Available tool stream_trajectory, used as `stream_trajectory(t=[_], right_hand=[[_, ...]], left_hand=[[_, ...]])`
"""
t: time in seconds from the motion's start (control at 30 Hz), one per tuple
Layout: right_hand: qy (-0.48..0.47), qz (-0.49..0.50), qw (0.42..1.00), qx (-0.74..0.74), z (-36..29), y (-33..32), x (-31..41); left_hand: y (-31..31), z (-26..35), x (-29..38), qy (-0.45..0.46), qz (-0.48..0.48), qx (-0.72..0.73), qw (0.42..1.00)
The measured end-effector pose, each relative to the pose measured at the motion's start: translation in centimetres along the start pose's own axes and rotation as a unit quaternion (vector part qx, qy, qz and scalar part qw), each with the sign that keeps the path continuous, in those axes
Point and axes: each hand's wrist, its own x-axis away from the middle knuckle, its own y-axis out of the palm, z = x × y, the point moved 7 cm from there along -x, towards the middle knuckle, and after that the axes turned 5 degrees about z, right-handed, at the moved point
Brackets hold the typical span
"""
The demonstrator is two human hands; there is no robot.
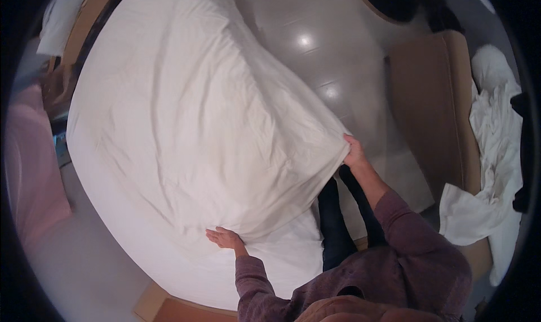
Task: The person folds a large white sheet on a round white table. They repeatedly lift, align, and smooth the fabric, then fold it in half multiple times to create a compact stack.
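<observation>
A wide cream bed sheet (198,123) is spread over a bed, with long creases running along it. Beneath it, white bedding (287,258) shows at the near end and along the left side. My right hand (355,150) grips the sheet's right edge, pulling it out into a taut point past the side of the bed. Low on the bed, my left hand (225,238) rests on the near part of the sheet with its palm down and fingers extended, holding nothing. Part of the left palm's contact with the cloth is hidden.
On the right stands a brown upholstered bench or sofa (427,110), with crumpled white cloth (492,153) beyond it. Pink fabric (36,161) lies at far left. A wooden bed edge (169,305) shows at the bottom. Grey tiled floor (304,64) reflects lights.
</observation>
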Motion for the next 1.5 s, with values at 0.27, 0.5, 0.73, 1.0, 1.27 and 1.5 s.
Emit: stream_trajectory(t=[0.27, 0.5, 0.73, 1.0, 1.27, 1.5], right_hand=[[-0.104, 0.041, 0.985, 0.13, -11.3, 4.8, -0.8], [-0.152, 0.073, 0.963, 0.211, -16.8, 3.6, 1.8], [-0.22, 0.077, 0.934, 0.271, -19.6, 6.5, 4.0], [-0.295, 0.019, 0.898, 0.327, -24.5, 8.8, 3.1], [-0.293, 0.134, 0.888, 0.329, -25.5, -1.3, 5.6], [-0.292, 0.115, 0.905, 0.287, -23.4, -3.2, 8.7]], left_hand=[[0.1, -7.1, -0.1, -0.282, 0.088, 0.152, 0.943], [6.2, -16.4, -3.6, -0.463, -0.009, 0.637, 0.616], [4.9, -12.8, -9.4, -0.392, -0.108, 0.717, 0.565], [2.5, -16.0, -13.6, -0.443, 0.022, 0.693, 0.569], [1.1, -20.3, -11.2, -0.439, 0.121, 0.574, 0.681], [4.5, -26.5, -10.4, -0.447, 0.176, 0.478, 0.736]])
